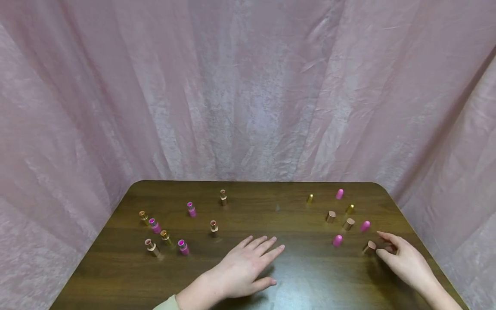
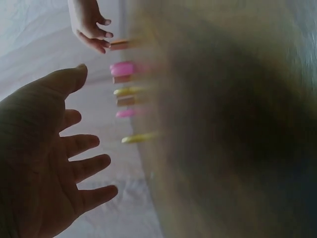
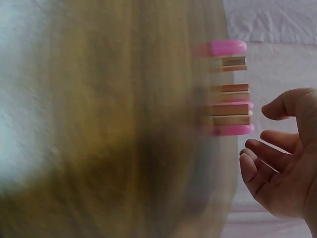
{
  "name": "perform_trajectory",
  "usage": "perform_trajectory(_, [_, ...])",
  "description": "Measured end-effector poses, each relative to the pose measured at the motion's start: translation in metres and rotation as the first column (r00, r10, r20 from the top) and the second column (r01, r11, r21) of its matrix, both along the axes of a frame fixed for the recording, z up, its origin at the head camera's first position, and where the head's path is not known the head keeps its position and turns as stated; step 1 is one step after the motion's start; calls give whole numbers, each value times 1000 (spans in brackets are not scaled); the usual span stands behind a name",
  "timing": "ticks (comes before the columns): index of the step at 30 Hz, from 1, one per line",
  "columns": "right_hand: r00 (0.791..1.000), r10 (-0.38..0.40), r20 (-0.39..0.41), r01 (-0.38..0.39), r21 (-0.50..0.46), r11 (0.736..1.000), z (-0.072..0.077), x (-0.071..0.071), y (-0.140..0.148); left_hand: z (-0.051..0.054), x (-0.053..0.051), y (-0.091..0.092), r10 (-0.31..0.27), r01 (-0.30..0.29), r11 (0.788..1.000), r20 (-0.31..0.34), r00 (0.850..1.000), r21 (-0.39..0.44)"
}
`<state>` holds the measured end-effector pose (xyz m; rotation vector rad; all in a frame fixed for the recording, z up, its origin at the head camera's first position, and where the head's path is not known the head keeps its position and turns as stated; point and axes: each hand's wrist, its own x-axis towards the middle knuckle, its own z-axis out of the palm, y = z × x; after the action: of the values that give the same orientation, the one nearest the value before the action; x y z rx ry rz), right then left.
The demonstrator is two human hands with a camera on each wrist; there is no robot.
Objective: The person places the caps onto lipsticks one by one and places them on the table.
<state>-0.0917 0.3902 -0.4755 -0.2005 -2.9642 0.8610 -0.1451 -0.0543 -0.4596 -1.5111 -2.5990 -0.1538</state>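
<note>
My left hand [image 1: 248, 265] spreads its fingers above the middle of the wooden table and holds nothing. At the right, my right hand [image 1: 407, 260] hovers with bent fingers and thumb apart, right beside a rose-gold lipstick cap [image 1: 370, 246]. In the right wrist view a gap shows between the fingers and that cap [image 3: 232, 114]. Close by stand pink caps [image 1: 365, 226] [image 1: 337, 240], more rose-gold caps [image 1: 349, 224] [image 1: 330, 216] and a gold cap [image 1: 350, 209]. Nearest to the left hand are an uncapped rose-gold lipstick tube [image 1: 214, 228] and a pink one [image 1: 183, 247].
More uncapped lipstick tubes stand at the left: rose-gold [image 1: 151, 247] [image 1: 223, 197], gold [image 1: 165, 237] [image 1: 143, 217] and pink [image 1: 154, 225] [image 1: 191, 209]. Toward the back right are a gold cap [image 1: 310, 198] and a pink cap [image 1: 339, 194]. Pink curtains [image 1: 248, 94] hang behind the table [image 1: 255, 193].
</note>
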Motion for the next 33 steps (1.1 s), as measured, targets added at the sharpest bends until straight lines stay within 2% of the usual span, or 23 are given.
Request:
perform_trajectory(6, [1000, -7, -24, 7, 4, 1000, -15, 0, -7, -11, 6, 17, -33, 33, 999, 18, 999, -6])
perform_trajectory(13, [996, -52, -69, 53, 16, 998, -26, -1, -11, -17, 15, 31, -62, 62, 998, 35, 997, 2])
perform_trajectory(17, [991, -55, -122, 61, 41, 997, -28, -1, -12, -19, 17, 32, -67, 67, 998, 42, 997, -3])
perform_trajectory(22, [985, -68, -160, 79, 64, 995, -29, -2, -17, -20, 17, 28, -57, 58, 998, 82, 995, -14])
perform_trajectory(28, [981, -109, -161, 126, 98, 987, -30, -3, -21, -21, 17, 24, -42, 45, 998, 103, 994, -31])
perform_trajectory(33, [982, -126, -143, 140, 90, 986, -31, 1, -16, -22, 17, 26, -51, 56, 997, 103, 993, -45])
